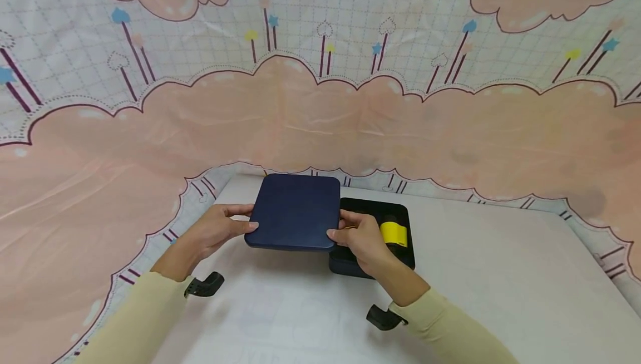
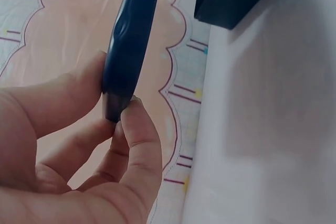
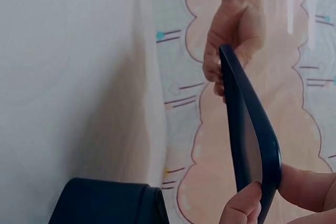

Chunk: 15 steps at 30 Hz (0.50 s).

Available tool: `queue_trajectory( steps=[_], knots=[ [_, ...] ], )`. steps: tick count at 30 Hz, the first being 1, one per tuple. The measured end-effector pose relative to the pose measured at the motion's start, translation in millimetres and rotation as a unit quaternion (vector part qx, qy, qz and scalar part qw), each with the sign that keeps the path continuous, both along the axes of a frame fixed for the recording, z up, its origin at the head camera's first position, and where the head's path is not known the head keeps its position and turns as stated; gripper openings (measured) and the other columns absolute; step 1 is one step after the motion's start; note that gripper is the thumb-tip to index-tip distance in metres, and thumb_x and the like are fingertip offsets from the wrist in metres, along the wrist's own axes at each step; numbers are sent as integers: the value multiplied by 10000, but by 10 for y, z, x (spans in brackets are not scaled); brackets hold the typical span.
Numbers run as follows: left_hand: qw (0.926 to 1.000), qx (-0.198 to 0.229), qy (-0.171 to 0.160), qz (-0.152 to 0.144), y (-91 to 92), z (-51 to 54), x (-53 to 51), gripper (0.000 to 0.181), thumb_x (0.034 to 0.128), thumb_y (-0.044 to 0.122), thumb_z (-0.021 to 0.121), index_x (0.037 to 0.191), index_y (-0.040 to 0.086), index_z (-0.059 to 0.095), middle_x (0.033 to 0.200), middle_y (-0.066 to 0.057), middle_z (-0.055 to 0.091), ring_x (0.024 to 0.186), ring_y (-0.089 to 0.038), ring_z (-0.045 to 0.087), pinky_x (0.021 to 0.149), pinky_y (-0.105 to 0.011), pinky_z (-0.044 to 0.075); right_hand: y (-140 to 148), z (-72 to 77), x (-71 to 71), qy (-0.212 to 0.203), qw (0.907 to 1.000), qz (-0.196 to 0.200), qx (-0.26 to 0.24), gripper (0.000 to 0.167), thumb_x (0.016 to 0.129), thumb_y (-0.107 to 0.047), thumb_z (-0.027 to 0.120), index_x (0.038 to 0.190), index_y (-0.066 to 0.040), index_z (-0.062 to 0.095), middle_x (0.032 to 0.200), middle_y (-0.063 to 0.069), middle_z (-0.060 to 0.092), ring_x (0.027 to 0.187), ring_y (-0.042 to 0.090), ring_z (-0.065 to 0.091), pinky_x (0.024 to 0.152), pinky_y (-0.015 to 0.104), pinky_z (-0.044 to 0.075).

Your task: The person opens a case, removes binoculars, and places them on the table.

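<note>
A dark blue square lid (image 1: 296, 212) is held up off the table between both hands. My left hand (image 1: 216, 231) pinches its left edge, thumb on top and fingers beneath; the left wrist view shows the lid (image 2: 130, 45) edge-on in that pinch. On the opposite side my right hand (image 1: 364, 240) pinches the right edge. Behind and right of the lid, an open dark box (image 1: 350, 268) sits on the table, partly hidden by the lid and right hand. Inside the box lies a black item with a yellow band (image 1: 394, 234); its kind is unclear.
The box rests on a white tabletop (image 1: 481, 275). A patterned pink and white cloth (image 1: 320, 113) hangs behind the table and down its left side. A black strap device (image 1: 204, 285) is worn on the left wrist, another (image 1: 384, 318) on the right.
</note>
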<state>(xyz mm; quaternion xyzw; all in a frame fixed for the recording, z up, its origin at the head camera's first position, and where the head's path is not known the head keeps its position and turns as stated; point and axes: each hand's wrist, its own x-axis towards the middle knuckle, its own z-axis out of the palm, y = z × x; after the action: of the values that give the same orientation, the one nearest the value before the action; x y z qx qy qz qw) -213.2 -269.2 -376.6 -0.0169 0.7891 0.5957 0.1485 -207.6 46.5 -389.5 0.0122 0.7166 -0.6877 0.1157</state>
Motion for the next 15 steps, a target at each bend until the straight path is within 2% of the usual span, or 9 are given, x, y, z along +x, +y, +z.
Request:
queue_trajectory(
  steps=[5, 8, 11, 15],
  knots=[
    [9999, -140, 61, -7, -47, 2, -15, 695, 948, 125, 767, 1550, -15, 448, 1561, -238, 514, 1125, -58, 650, 1137, -313, 464, -55, -21, 12, 63, 10000, -31, 8, 599, 923, 33, 740, 1489, -7, 547, 1056, 108, 608, 954, 201, 639, 981, 327, 612],
    [9998, -188, 68, 20, -86, -9, -18, 706, 946, 129, 772, 1557, -1, 442, 1528, -233, 536, 1067, -43, 664, 1034, -206, 494, -91, -33, 20, 109, 9999, -28, 44, 602, 925, 27, 740, 1493, -14, 545, 1071, 117, 627, 962, 203, 639, 1012, 345, 600],
    [9995, -297, 65, 88, -145, -3, 22, 701, 945, 116, 767, 1555, -5, 445, 1479, -226, 545, 1010, -45, 674, 931, -131, 494, -161, -51, 31, 160, 9999, 54, 25, 600, 925, 25, 741, 1492, -16, 549, 1053, 108, 627, 953, 200, 623, 991, 317, 601],
    [9984, -529, 58, 173, -207, 24, 52, 695, 940, 109, 767, 1549, -9, 453, 1457, -225, 532, 1001, -61, 660, 917, -137, 504, -263, -66, 28, 221, 9997, 61, 69, 603, 920, 16, 752, 1489, -24, 556, 1009, 93, 622, 917, 195, 618, 926, 269, 598]
  ],
)
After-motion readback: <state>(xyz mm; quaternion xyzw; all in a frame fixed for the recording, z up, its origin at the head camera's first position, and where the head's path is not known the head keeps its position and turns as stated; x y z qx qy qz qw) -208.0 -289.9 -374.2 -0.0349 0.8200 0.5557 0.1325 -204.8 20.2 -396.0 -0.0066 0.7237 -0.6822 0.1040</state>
